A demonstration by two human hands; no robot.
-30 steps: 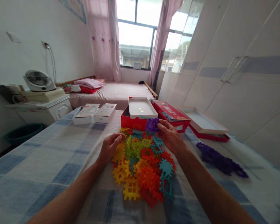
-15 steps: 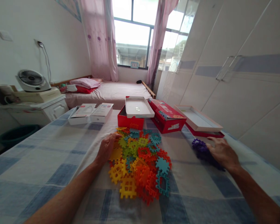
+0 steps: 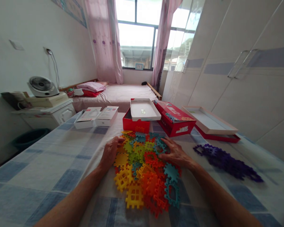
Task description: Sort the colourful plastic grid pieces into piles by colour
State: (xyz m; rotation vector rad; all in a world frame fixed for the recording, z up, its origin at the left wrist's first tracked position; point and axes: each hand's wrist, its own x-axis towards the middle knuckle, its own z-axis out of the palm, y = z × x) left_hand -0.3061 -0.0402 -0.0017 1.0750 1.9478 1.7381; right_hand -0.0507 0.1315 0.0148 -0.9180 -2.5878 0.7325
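Note:
A loose pile of plastic interlocking building blocks (image 3: 138, 154) in yellow, green, orange, red and teal lies on the cloth in front of me. My left hand (image 3: 110, 153) rests against the pile's left edge, its fingers reaching onto yellow pieces without a visible grip. At the right edge, my right hand (image 3: 176, 154) has thumb and fingers apart around a teal block (image 3: 160, 146); no piece is lifted. To the right of that hand, a row of purple blocks (image 3: 228, 160) lies by itself, stretched diagonally over the cloth.
Behind the pile stands a red box (image 3: 136, 125) with a white lid (image 3: 145, 110) on top. A second red box (image 3: 175, 121) is beside it, then a shallow open tray (image 3: 210, 123). White cartons (image 3: 107, 116) sit at the left. The checked tablecloth (image 3: 68, 173) covers the table.
My right hand has left the purple blocks and moved left to the right side of the colourful pile. My left hand stays at the left edge. The view has shifted slightly.

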